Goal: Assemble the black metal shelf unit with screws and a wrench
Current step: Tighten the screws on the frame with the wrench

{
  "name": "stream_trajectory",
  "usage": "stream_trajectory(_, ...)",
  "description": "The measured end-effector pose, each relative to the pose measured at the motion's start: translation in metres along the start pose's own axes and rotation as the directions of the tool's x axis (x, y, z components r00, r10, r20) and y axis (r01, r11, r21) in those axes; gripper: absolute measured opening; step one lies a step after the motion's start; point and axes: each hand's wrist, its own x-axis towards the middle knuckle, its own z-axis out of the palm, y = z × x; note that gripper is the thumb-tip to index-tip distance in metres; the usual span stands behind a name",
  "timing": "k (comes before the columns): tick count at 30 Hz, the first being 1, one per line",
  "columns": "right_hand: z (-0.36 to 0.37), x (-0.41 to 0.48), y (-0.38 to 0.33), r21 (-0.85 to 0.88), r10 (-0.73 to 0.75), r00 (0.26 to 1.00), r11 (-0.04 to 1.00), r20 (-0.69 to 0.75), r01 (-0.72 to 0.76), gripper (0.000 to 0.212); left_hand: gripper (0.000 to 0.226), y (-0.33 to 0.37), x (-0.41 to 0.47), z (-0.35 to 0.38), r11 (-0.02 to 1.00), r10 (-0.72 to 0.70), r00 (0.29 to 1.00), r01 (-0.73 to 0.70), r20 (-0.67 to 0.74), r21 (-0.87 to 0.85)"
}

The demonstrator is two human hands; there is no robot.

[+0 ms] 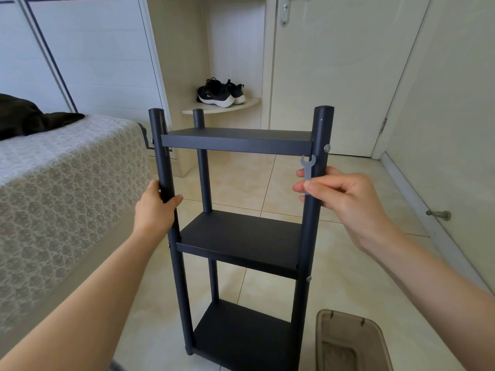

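The black metal shelf unit [241,236] stands upright on the tiled floor in front of me, with three shelves between round posts. My left hand [155,207] grips the front left post below the top shelf. My right hand [345,202] pinches a small grey flat wrench [308,167] against the front right post, its open jaw pointing up. A silver screw head [326,148] shows on that post just above the wrench, at the top shelf's level. Another screw head [308,278] sits lower on the same post by the middle shelf.
A bed with a patterned grey cover [61,183] runs along the left, close to the shelf. A brown translucent bin [351,344] stands on the floor at the lower right. Black sneakers [221,92] rest on a corner ledge behind. Closed doors [334,76] and a doorstop [439,215] are on the right.
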Motion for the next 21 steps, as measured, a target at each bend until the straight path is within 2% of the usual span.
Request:
stream_trajectory(5,0.004,-0.003,-0.006,0.022,-0.037,0.998,0.999,0.049,0.036,0.021,0.021,-0.002,0.004,0.0,0.996,-0.051,0.999,0.051,-0.002,-0.078)
stream_trajectory(8,0.007,-0.004,-0.01,0.035,-0.071,0.994,0.997,0.079,0.068,0.022,0.021,-0.003,0.005,0.001,0.995,-0.068,0.997,0.066,-0.026,-0.07)
stream_trajectory(10,0.01,-0.003,-0.011,0.045,-0.082,0.992,0.996,0.101,0.078,0.022,0.034,-0.003,0.007,0.002,0.995,-0.094,0.995,0.093,-0.029,-0.033)
stream_trajectory(13,0.017,-0.001,-0.013,0.023,-0.103,0.987,0.995,0.125,0.101,0.019,0.073,0.001,0.009,0.006,0.983,-0.184,0.983,0.184,-0.007,-0.007)
stream_trajectory(15,0.021,0.0,-0.015,0.018,-0.109,0.985,0.994,0.137,0.107,0.019,0.091,0.004,0.008,0.007,0.973,-0.231,0.973,0.231,0.013,-0.009)
stream_trajectory(17,0.023,0.002,-0.015,0.01,-0.106,0.985,0.994,0.134,0.106,0.02,0.099,0.005,0.005,0.006,0.969,-0.247,0.968,0.246,0.035,0.021)
stream_trajectory(21,0.026,0.006,-0.016,0.012,-0.086,0.988,0.996,0.127,0.086,0.017,0.101,0.005,-0.003,0.003,0.971,-0.214,0.972,0.201,0.097,0.128)
